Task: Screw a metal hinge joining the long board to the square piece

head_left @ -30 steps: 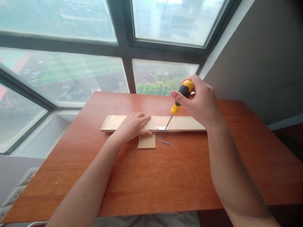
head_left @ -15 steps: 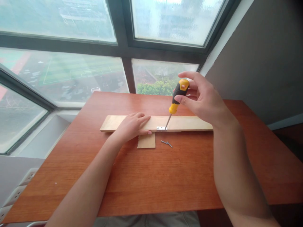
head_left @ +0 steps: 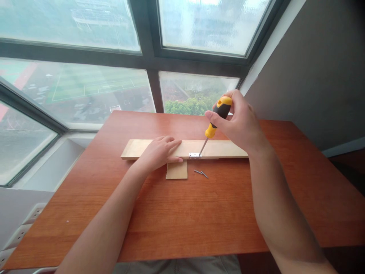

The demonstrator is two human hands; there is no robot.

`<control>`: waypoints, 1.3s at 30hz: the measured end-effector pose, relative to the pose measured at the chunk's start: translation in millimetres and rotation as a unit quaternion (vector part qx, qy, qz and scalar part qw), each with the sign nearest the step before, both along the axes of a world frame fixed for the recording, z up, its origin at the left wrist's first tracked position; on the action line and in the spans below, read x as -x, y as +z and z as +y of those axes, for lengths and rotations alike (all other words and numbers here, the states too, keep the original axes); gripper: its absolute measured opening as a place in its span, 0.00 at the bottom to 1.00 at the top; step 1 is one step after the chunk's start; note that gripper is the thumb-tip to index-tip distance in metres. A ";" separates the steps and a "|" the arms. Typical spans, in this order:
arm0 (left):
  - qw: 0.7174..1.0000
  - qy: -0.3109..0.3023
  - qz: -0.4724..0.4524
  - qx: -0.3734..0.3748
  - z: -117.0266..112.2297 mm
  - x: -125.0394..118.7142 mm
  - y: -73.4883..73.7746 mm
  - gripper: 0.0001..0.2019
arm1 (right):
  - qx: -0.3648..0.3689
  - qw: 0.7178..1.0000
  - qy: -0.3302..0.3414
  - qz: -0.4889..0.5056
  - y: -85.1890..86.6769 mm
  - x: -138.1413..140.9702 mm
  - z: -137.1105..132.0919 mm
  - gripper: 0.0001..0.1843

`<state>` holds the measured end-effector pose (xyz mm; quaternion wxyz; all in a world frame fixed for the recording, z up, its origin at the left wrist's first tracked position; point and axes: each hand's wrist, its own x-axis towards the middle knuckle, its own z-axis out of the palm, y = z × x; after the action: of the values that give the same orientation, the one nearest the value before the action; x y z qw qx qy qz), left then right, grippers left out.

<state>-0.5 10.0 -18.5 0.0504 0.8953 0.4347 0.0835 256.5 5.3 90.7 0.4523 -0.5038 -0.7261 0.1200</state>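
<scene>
My right hand (head_left: 238, 118) grips the yellow and black handle of a screwdriver (head_left: 221, 108), which leans to the right. The tip of its shaft meets the right end of a small silver metal hinge or bracket (head_left: 194, 155) at the near edge of a pale wooden board (head_left: 212, 147). Whatever lies under the tip is too small to make out. Left of the metal piece, my left hand (head_left: 161, 152) rests on the board with its fingers stretched out and the thumb along the near edge. A piece of brown cardboard (head_left: 177, 171) sticks out from under the board.
Loose screws (head_left: 201, 173) lie on the reddish-brown table (head_left: 199, 213) in front of the board. Windows (head_left: 196, 91) stand behind the table, with a grey wall (head_left: 322, 87) at the right. Power sockets (head_left: 19, 235) are at the lower left.
My right hand has turned around the screwdriver handle and closed more firmly on it. The handle leans slightly further right. My left hand and the board stay in place.
</scene>
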 end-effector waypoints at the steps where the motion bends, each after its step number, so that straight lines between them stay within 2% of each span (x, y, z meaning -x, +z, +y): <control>1: 1.000 0.001 -0.001 0.001 -0.2 -0.1 0.1 0.33 | 0.032 0.998 0.042 0.027 1.4 -0.5 -1.8 0.16; 4: 1.000 0.002 0.000 -0.001 -0.2 0.1 -0.5 0.32 | 0.136 0.965 0.197 0.110 7.5 -4.7 -7.6 0.20; 5: 1.000 0.002 0.001 -0.002 -0.1 0.2 -0.9 0.32 | 0.158 0.951 0.232 0.127 9.3 -6.6 -8.8 0.21; 7: 1.000 0.001 0.003 -0.004 0.1 0.5 -1.8 0.32 | 0.174 0.939 0.258 0.143 11.0 -10.3 -9.0 0.22; 9: 1.000 0.000 0.006 -0.006 0.4 0.8 -2.4 0.33 | 0.165 0.946 0.240 0.146 9.8 -12.2 -6.5 0.21; 15: 1.000 -0.005 0.008 -0.012 0.5 1.2 -3.0 0.33 | 0.090 0.985 0.117 0.092 0.9 -7.8 0.9 0.25; 23: 1.000 -0.001 0.005 -0.004 0.1 0.5 -1.8 0.33 | 0.027 0.999 0.030 0.028 -2.7 -5.2 0.4 0.26; 26: 1.000 0.001 0.004 0.001 0.1 0.3 -1.3 0.33 | 0.038 0.997 0.053 0.049 -1.3 -5.6 -0.9 0.23; 30: 1.000 -0.001 0.007 0.000 0.3 0.2 -1.3 0.33 | 0.126 0.970 0.185 0.098 7.4 -7.9 -6.5 0.19; 32: 1.000 -0.002 0.010 -0.002 0.0 0.0 -0.8 0.33 | 0.141 0.961 0.213 0.104 10.6 -9.1 -8.0 0.20; 39: 1.000 0.001 0.011 -0.001 -0.4 0.4 0.0 0.33 | 0.099 0.984 0.127 0.071 5.8 -9.2 -3.5 0.20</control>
<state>-0.9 9.5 -18.5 0.0447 0.8959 0.4357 0.0739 265.8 1.8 96.4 0.4315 -0.4396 -0.7350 0.2832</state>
